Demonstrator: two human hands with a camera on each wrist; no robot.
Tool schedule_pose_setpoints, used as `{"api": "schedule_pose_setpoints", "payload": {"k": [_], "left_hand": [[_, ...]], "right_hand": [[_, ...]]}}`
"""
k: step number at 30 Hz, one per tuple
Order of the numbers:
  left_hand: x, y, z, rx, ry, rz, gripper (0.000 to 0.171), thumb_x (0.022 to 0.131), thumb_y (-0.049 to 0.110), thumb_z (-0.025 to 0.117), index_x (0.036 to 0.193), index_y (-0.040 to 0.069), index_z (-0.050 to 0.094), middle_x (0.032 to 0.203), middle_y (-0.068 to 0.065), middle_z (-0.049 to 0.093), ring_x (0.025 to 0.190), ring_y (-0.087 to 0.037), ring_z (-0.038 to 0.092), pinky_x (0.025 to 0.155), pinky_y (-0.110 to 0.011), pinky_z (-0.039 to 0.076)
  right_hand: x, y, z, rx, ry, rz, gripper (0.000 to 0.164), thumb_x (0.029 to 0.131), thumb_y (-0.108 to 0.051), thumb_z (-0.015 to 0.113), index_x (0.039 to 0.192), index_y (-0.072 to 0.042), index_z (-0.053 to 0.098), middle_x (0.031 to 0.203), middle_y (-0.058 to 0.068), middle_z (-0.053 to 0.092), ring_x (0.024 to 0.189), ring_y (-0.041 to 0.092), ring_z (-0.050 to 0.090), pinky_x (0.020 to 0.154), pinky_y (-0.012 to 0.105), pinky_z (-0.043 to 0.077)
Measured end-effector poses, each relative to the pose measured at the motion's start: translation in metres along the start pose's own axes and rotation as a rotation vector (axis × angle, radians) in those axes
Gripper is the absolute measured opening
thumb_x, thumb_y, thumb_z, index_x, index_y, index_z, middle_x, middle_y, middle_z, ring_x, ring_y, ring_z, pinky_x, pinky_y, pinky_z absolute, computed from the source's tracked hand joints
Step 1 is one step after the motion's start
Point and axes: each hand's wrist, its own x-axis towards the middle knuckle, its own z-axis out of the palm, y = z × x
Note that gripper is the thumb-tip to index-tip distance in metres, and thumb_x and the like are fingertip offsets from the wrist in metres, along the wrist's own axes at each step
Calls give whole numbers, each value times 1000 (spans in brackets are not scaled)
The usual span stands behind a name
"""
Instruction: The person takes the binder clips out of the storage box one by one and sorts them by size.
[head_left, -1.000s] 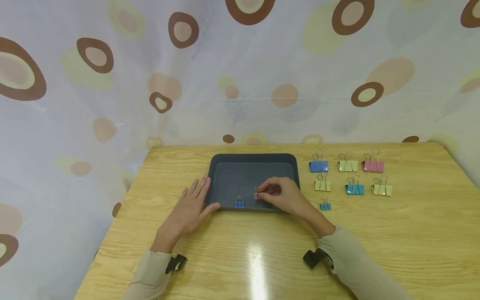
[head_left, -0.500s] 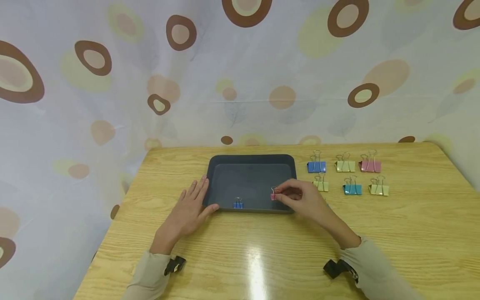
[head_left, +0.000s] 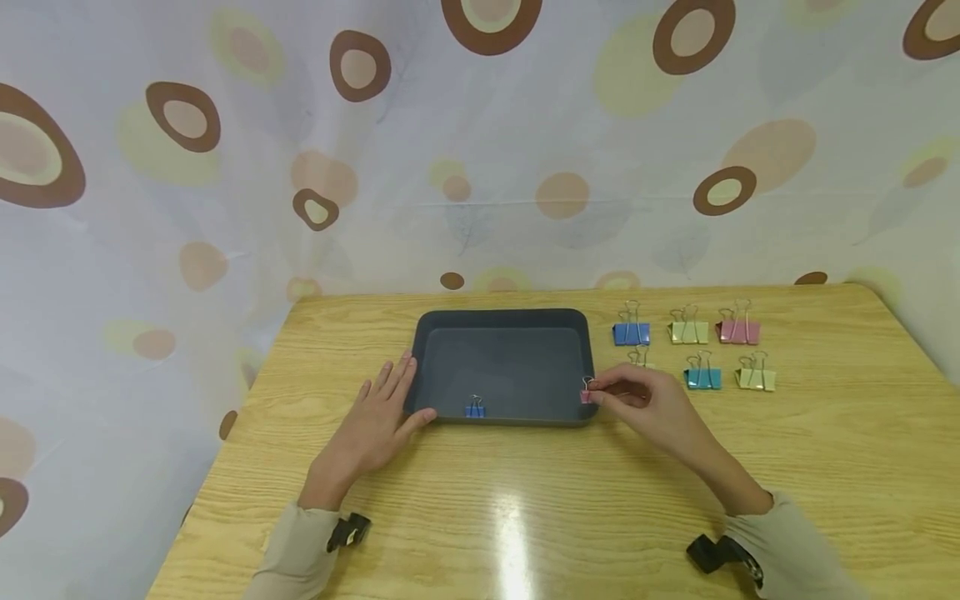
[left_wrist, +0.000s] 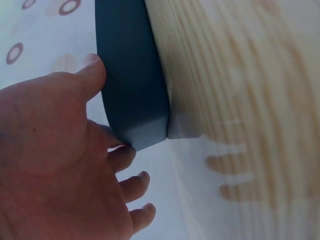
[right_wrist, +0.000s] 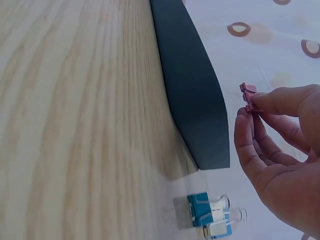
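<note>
My right hand [head_left: 663,417] pinches a small pink binder clip [head_left: 586,397] between thumb and fingers, over the right rim of a dark grey tray [head_left: 510,362]. In the right wrist view the pink clip shows higher than the tray's outer wall [right_wrist: 192,85]. Inside the tray, by its front wall, a small blue binder clip [head_left: 475,411] stands with its wire handles up. My left hand [head_left: 367,433] rests against the tray's front left corner, fingers spread and thumb along the front edge; the left wrist view shows the thumb on the rim [left_wrist: 102,55].
Larger binder clips stand in rows right of the tray: blue [head_left: 632,334], yellow [head_left: 688,332] and pink [head_left: 738,332] behind, teal [head_left: 703,379] and yellow [head_left: 756,379] in front. My right hand partly covers another yellow one [head_left: 640,358]. A teal clip [right_wrist: 200,210] shows near the tray's corner.
My right hand has carried the pink clip rightward from over the tray's middle to its right rim, now covering the small teal clip in the head view. My left hand has stayed put.
</note>
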Motion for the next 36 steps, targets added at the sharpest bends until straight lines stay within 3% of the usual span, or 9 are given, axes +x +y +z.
{"api": "schedule_pose_setpoints", "payload": {"k": [8,16,27,36], "left_hand": [[0,-1,1,0,4,-2,83,107,53,47,163,2,15,171,-13,9,155,-41,13,120,-65,17],[-1,-1,1,-2,-2,-5,84,107,53,47,163,1,14,171,-13,7,155,-41,12,121,-65,16],[1,0,1,8,-4,0,83,107,54,46,164,2,14,171,-13,8,155,-41,12,121,-65,17],[0,-1,1,6,1,3,83,107,53,46,164,2,14,171,-14,7,155,-41,12,120,-65,16]], "right_hand": [[-15,7,-20,-89,40,8,10,98,-5,71,106,-6,75,103,8,75,92,13,74,76,24,60],[-26,19,-39,-92,56,44,11,97,-4,71,107,-3,75,104,12,76,94,10,74,78,21,59],[-41,29,-61,-176,87,87,12,97,-6,72,109,-3,75,105,12,75,92,5,72,78,17,57],[-47,39,-81,-185,57,155,15,97,-11,73,108,0,76,105,13,77,90,6,73,78,15,56]]}}
